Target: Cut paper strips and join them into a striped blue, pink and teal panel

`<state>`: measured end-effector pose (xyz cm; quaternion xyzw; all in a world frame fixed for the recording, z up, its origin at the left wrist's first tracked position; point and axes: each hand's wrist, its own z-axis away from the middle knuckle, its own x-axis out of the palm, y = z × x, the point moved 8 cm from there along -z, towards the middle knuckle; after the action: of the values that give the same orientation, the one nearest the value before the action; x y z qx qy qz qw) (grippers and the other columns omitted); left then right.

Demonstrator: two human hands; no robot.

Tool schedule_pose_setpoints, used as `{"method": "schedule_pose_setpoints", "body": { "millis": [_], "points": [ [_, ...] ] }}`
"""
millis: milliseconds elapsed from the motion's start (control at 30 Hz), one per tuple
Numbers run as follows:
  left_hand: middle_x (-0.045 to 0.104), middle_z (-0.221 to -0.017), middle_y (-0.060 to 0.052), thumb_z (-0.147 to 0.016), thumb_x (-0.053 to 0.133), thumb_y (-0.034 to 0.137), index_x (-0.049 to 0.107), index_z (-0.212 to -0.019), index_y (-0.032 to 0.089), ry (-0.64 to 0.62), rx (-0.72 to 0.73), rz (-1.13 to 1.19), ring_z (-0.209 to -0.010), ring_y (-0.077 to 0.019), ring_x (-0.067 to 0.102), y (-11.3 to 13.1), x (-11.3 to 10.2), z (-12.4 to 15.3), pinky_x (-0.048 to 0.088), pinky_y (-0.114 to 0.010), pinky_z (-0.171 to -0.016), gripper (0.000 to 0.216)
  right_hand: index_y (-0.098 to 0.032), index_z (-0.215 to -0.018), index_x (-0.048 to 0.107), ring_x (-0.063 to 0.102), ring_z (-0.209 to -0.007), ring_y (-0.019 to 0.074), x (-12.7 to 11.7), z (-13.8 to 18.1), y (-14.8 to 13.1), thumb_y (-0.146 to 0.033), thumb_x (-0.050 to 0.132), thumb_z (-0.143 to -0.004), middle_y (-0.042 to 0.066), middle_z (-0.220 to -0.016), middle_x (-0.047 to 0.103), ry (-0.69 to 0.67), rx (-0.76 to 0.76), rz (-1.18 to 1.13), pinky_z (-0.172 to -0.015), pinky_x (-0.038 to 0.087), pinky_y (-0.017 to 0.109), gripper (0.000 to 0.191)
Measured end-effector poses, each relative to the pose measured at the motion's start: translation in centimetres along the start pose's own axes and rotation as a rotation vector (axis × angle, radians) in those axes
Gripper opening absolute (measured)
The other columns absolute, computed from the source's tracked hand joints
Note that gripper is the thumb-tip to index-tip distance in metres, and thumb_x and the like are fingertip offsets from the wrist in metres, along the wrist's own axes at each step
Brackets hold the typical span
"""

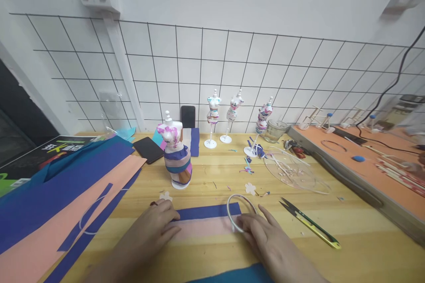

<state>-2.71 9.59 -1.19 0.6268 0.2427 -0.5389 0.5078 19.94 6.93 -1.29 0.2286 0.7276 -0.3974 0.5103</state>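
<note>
A layered strip of cloth or paper, navy [206, 211] along the far side and pale pink [206, 227] along the near side, lies flat before me. Fingertips of my left hand [151, 230] rest on its left end, with thumb and forefinger apart. At the right end, my right hand [265, 241] has bent fingers closed on the lower edge of a narrow whitish tape roll [229, 208], which stands tilted over the strip. My right fingertips are partly hidden. Beyond my left hand is a small dress-form figure [178, 159] wrapped in coloured bands. Yellow-handled thread snips [310, 223] lie right of my right hand.
Coloured sheets [122, 170] spread along the left, near a dark phone [148, 150]. Three smaller dress forms [213, 112] stand at the back by a glass jar [275, 130]. Scraps and a clear round sheet [299, 172] lie right. A raised orange-topped board [348, 154] borders that side.
</note>
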Motion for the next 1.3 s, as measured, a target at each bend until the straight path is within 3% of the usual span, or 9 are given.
{"method": "schedule_pose_setpoints", "body": {
  "millis": [100,200,433,533,667,767,867,1033,1300],
  "points": [
    [0.059,-0.091,-0.005,-0.091,0.045,0.029,0.064,-0.088,0.019,-0.001,-0.003,0.015,-0.088,-0.0226,0.056,-0.1,0.0,0.0,0.042,-0.033,-0.075,0.022,-0.024,-0.087,0.043,0.060,-0.086,0.0193,-1.4,-0.3,1.9,-0.021,0.031,-0.096,0.004,-0.085,0.062,0.114,0.136,0.015,-0.085,0.047,0.042,0.016],
    [0.060,-0.092,-0.005,-0.091,0.045,0.029,0.065,-0.089,0.020,0.019,0.000,0.039,-0.088,-0.0226,0.056,-0.3,0.0,0.0,0.043,-0.034,-0.076,0.022,-0.023,-0.082,0.044,0.058,-0.071,0.0181,-2.4,-0.8,3.4,-0.020,0.028,-0.095,0.002,-0.075,0.061,0.201,0.248,0.059,-0.063,0.047,0.030,0.020],
    [0.060,-0.106,-0.008,-0.085,0.056,0.032,0.064,-0.104,0.021,0.148,-0.058,0.065,-0.105,-0.0274,0.051,-1.6,-0.8,0.2,0.041,-0.039,-0.088,0.023,-0.017,-0.106,0.051,0.060,-0.075,0.0216,-2.0,-2.0,2.6,-0.001,0.030,-0.083,0.006,-0.078,0.065,0.242,-0.042,0.391,-0.080,0.039,0.039,0.036],
    [0.061,-0.103,-0.007,-0.085,0.057,0.033,0.064,-0.103,0.022,0.136,-0.078,0.110,-0.102,-0.0263,0.052,-2.0,-0.6,0.2,0.041,-0.038,-0.086,0.022,-0.014,-0.116,0.049,0.060,-0.070,0.0224,-1.3,-1.6,4.0,-0.003,0.032,-0.085,0.007,-0.075,0.066,0.226,-0.030,0.515,-0.071,0.040,0.036,0.037],
    [0.060,-0.089,-0.004,-0.083,0.057,0.030,0.062,-0.080,0.019,0.113,-0.083,0.122,-0.089,-0.0238,0.054,-2.0,-0.6,0.0,0.042,-0.035,-0.077,0.012,-0.013,-0.117,0.050,0.063,-0.077,0.0269,-1.3,-0.9,6.1,-0.012,0.035,-0.089,0.012,-0.087,0.069,0.251,0.031,0.561,-0.069,0.043,0.039,0.032],
    [0.057,-0.081,-0.002,-0.083,0.056,0.028,0.055,-0.069,0.019,0.122,-0.036,0.114,-0.082,-0.0214,0.054,-1.3,-0.9,0.0,0.041,-0.032,-0.071,0.017,-0.016,-0.117,0.053,0.061,-0.093,0.0304,-1.6,-0.8,5.9,-0.019,0.039,-0.090,0.014,-0.099,0.068,0.255,0.065,0.446,-0.075,0.046,0.042,0.030],
    [0.057,-0.080,-0.001,-0.085,0.053,0.027,0.053,-0.069,0.020,0.151,0.034,0.158,-0.080,-0.0189,0.054,-0.7,-1.5,0.3,0.040,-0.028,-0.070,0.018,-0.018,-0.121,0.052,0.057,-0.106,0.0275,-2.1,-1.3,4.6,-0.027,0.044,-0.091,0.013,-0.112,0.064,0.209,0.115,0.140,-0.089,0.045,0.042,0.032],
    [0.059,-0.072,0.001,-0.088,0.048,0.027,0.056,-0.071,0.021,0.204,0.079,0.208,-0.069,-0.0150,0.055,-0.3,-2.7,1.0,0.039,-0.024,-0.063,0.020,-0.023,-0.138,0.038,0.046,-0.124,0.0250,-0.8,-2.6,3.4,-0.041,0.059,-0.084,0.009,-0.138,0.049,-0.024,0.240,-0.380,-0.103,0.038,0.040,0.061],
    [0.060,-0.068,0.001,-0.088,0.049,0.029,0.059,-0.071,0.021,0.229,0.097,0.222,-0.066,-0.0146,0.056,0.1,-3.5,1.5,0.038,-0.025,-0.062,0.022,-0.023,-0.123,0.057,0.064,-0.095,0.0213,0.5,-4.1,3.1,-0.016,0.057,-0.077,0.006,-0.115,0.066,-0.138,0.251,-0.512,-0.084,0.051,0.034,0.046]
  ]
}}
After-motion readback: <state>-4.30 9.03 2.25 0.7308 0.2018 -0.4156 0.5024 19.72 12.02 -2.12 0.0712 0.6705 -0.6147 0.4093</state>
